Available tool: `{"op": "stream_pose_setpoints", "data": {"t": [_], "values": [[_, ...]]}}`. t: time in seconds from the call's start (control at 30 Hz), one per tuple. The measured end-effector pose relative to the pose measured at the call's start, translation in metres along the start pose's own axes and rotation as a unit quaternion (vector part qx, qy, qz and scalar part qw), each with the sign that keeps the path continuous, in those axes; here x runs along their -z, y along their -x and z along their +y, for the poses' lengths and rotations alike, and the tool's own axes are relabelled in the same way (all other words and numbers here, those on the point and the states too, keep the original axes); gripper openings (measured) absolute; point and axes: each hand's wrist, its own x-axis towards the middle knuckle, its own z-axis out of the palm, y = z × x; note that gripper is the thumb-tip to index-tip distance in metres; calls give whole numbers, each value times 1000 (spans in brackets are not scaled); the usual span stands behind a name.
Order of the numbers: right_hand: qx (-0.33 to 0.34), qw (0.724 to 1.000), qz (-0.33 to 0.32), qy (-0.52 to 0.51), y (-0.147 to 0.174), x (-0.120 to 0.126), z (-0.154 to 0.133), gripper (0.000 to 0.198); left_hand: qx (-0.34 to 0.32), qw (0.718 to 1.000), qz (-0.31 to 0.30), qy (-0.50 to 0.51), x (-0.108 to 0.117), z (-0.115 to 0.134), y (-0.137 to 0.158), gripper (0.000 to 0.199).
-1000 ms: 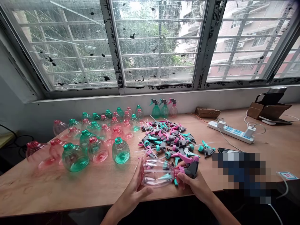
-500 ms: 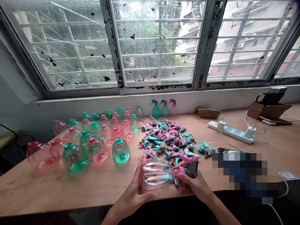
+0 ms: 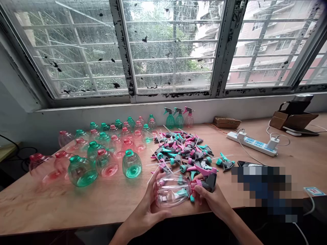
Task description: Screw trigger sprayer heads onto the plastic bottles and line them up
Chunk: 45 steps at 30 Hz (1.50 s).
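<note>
A clear pink spray bottle [image 3: 171, 191] lies on its side between my hands near the table's front edge, its neck pointing right. My left hand [image 3: 148, 200] cups the bottle's base, thumb below and fingers behind it. At the neck, my right hand [image 3: 213, 199] pinches the pink collar of the trigger sprayer head [image 3: 209, 180], which has a grey body and a pink trigger. The collar sits on the bottle's neck; how tightly, I cannot tell. Just behind is a heap of loose sprayer heads [image 3: 181, 148] in pink, teal and grey, with thin tubes.
Several open pink and green bottles [image 3: 131, 165] stand on the left of the wooden table [image 3: 107, 207]. Three bottles with sprayers [image 3: 179, 119] stand at the back wall. To the right are a power strip [image 3: 251, 143], a phone [image 3: 250, 164], a brown packet [image 3: 227, 121] and cables.
The bottle has shifted very slightly to the right, and my left fingers have loosened a little at its base. My right thumb has moved slightly at the collar.
</note>
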Motion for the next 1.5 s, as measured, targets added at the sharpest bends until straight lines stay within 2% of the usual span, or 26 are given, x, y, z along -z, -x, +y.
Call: {"op": "stream_pose_setpoints", "data": {"t": [0.07,0.2,0.47,0.6,0.7,0.8,0.93,1.1,1.3,1.4,1.5], "values": [[3,1000,-4,0,1,1,1,36,5,1000,-3,27,2,0,2,106],[6,1000,7,5,1,0,1,36,17,998,-10,63,4,0,3,85],[-4,1000,29,8,-1,-2,-2,36,-12,1000,-20,-11,5,-3,2,93],[-1,1000,3,14,0,1,0,37,17,999,-28,-4,7,2,4,101],[0,1000,4,10,1,0,-1,36,39,998,-31,29,8,6,4,88],[-4,1000,17,-1,0,-1,-2,36,35,998,-25,42,8,5,3,76],[-6,1000,23,-6,-3,-1,-3,38,31,997,-35,69,8,-2,4,89],[-7,999,29,-19,-4,-2,-4,35,12,999,-20,34,3,-2,2,105],[-16,999,28,-31,-3,-4,-5,39,2,998,-55,-7,2,0,-1,85],[-22,999,16,-25,-3,-2,-5,39,-2,999,-28,-28,3,-2,0,79],[-26,999,2,-23,-3,-1,-4,38,9,999,-18,-39,3,-1,1,87]]}}
